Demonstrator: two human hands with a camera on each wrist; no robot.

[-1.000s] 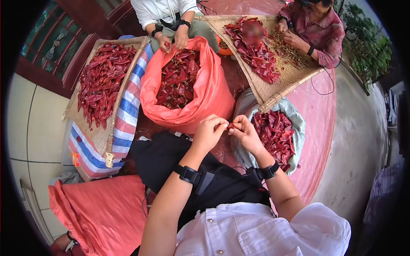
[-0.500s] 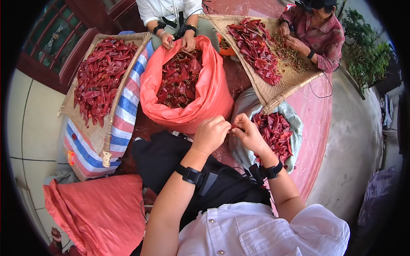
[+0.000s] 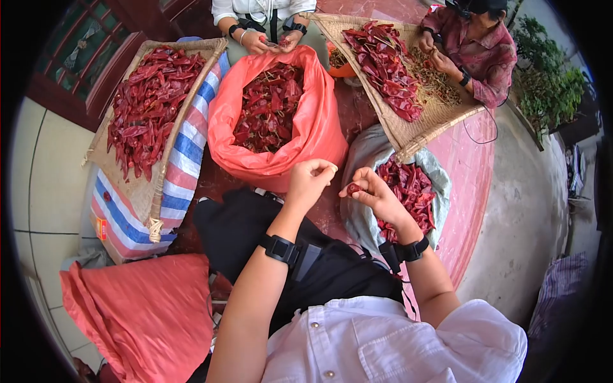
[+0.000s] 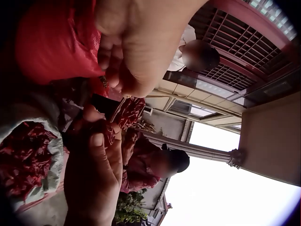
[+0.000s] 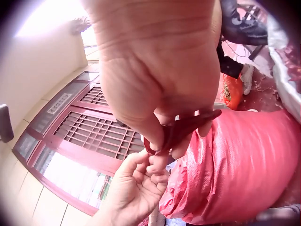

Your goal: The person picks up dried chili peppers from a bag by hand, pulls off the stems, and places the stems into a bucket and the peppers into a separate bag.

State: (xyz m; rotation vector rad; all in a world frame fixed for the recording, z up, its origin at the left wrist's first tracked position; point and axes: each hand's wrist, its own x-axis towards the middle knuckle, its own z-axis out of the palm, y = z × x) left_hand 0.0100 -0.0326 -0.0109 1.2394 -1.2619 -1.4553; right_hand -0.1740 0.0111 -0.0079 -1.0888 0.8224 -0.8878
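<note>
Two sacks: orange sack (image 3: 255, 169) sits just beyond the left fingertips, with dried red pods heaped close to its rolled rim. The grey sack (image 3: 365, 153) lies right beneath the right fingers, with a layer of pods in it.
Woven trays: near tray (image 3: 137, 191) is well off past the left knuckles and heaped red. The far tray (image 3: 415, 131) is well beyond the right fingertips, where another person's hands work among red pods and a pile of pale stalks.
Progress: early going, I'd judge. The orange sack looks close to full, one pod is in hand, and the grey sack has plenty of room.
Right hand (image 3: 380, 198): thumb and forefinger are clamped on the chilli (image 3: 353, 189), the other fingers curled loosely behind.
Left hand (image 3: 308, 183): fingers are bunched, thumb tip pressed to fingertips, apart from the right hand with a clear gap between them.
Chilli: it's pinched at the right fingertips and pokes out toward the left hand, in the air above the gap between the two sacks.
Stem bit (image 4: 104, 83): a tiny dark scrap sits at the left fingertips, seemingly nipped there, though it's too small to be sure.
</note>
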